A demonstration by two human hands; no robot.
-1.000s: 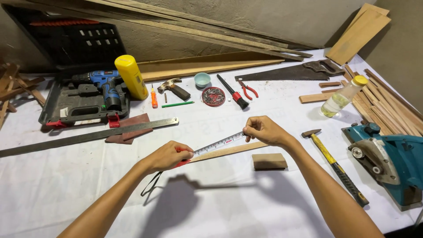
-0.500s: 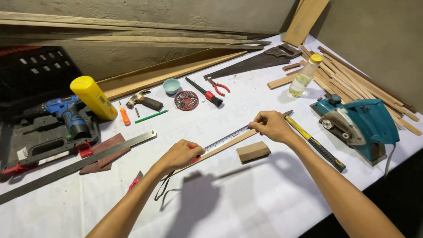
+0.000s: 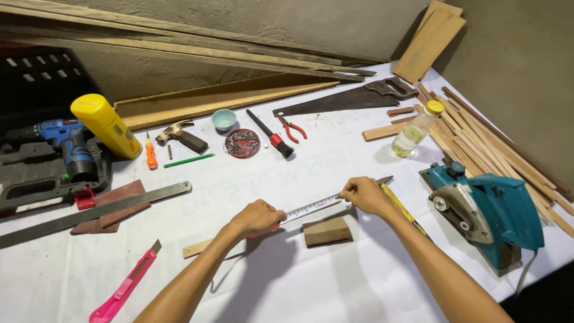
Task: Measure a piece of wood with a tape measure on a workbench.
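My left hand (image 3: 257,218) grips the red case of a tape measure. Its white blade (image 3: 312,208) runs to the right, where my right hand (image 3: 366,195) pinches the blade's end. The tape lies along a thin wooden strip (image 3: 198,247) on the white tablecloth; the strip's left end sticks out past my left wrist. A small wooden block (image 3: 327,231) sits just below the tape, between my hands.
A yellow-handled hammer (image 3: 399,206) lies under my right wrist. A teal power planer (image 3: 487,212) stands at the right, a pink utility knife (image 3: 124,289) at lower left, and a steel ruler (image 3: 89,213) at the left. A handsaw (image 3: 344,100), pliers, a nail tin and a drill case lie behind.
The view swung left and a pink utility knife came into sight. My hands stay on the tape over the strip, and the wooden block now lies closer under the tape.
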